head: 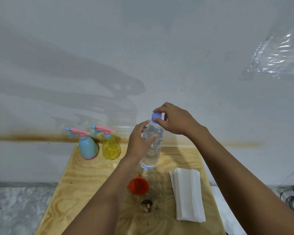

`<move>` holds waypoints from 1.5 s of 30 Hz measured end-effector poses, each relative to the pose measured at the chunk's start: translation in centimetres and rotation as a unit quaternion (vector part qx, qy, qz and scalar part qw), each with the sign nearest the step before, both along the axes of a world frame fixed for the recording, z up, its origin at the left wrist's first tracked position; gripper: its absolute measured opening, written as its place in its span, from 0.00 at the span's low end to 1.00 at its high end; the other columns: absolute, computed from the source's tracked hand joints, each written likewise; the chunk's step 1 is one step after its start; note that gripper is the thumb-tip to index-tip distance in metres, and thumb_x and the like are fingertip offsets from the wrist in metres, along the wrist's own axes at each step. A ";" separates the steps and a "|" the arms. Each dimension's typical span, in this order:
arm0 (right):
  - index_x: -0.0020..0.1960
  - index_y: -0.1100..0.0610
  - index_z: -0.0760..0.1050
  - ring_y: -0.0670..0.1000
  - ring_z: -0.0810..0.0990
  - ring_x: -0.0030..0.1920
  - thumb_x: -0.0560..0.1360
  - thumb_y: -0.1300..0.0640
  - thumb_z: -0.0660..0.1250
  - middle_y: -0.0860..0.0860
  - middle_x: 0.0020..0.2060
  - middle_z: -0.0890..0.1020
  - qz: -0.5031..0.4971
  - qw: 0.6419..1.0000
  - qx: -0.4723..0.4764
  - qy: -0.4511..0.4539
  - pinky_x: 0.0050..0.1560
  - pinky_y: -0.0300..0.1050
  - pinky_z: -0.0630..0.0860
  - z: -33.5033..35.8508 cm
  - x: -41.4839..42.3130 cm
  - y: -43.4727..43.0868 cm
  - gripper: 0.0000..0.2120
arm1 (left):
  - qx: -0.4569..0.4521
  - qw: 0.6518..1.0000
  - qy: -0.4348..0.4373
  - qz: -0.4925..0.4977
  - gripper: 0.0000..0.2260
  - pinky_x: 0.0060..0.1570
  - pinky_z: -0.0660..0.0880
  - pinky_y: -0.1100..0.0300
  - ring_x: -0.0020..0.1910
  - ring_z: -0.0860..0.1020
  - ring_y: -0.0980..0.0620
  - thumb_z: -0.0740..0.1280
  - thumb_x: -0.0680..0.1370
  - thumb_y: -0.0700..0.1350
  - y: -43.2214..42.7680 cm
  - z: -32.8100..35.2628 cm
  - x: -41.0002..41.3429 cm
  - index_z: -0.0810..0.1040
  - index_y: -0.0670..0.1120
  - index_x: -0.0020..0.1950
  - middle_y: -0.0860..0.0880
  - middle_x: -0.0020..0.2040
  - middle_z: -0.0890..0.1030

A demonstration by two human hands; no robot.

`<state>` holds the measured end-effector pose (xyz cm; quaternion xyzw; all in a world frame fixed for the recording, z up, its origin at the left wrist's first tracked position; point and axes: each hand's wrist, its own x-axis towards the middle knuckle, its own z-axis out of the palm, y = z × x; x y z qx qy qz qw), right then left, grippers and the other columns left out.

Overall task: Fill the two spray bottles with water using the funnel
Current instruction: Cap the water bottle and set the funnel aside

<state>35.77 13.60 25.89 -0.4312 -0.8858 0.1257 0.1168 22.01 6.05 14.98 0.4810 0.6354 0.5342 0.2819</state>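
both hands on water bottle [151,150]; funnel [139,186] lies nearer, untouched.

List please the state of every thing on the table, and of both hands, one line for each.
water bottle: upright, held, water inside
blue cap: on the bottle neck
left hand: holding the bottle body
right hand: pinching the cap
blue spray bottle: upright, spray head on
yellow spray bottle: upright, spray head on
funnel: lying on the table, unused
paper towels: folded, flat
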 end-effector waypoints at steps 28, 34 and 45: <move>0.68 0.52 0.73 0.53 0.76 0.61 0.79 0.44 0.64 0.50 0.61 0.78 0.034 0.996 0.048 -0.064 0.62 0.48 0.69 0.6 -0.9 -0.1 0.21 | -0.005 0.999 -0.032 0.003 0.26 0.60 0.77 0.52 0.56 0.73 0.66 0.76 0.73 0.44 -0.1 0.1 0.3 0.73 0.55 0.69 0.56 0.57 0.75; 0.69 0.49 0.73 0.51 0.74 0.60 0.80 0.47 0.64 0.50 0.61 0.76 0.093 0.992 0.006 -0.088 0.54 0.43 0.68 1.6 -0.2 0.7 0.18 | -0.004 0.999 -0.042 0.004 0.25 0.60 0.77 0.51 0.56 0.73 0.66 0.76 0.73 0.44 -0.1 0.0 0.2 0.73 0.58 0.67 0.58 0.57 0.75; 0.63 0.50 0.77 0.46 0.71 0.58 0.75 0.38 0.67 0.47 0.59 0.76 -0.021 0.998 0.023 0.050 0.55 0.43 0.73 -1.2 -0.3 0.0 0.22 | -0.010 0.999 -0.047 0.002 0.24 0.60 0.77 0.52 0.55 0.72 0.71 0.77 0.73 0.45 -0.1 0.1 0.2 0.73 0.61 0.64 0.61 0.55 0.75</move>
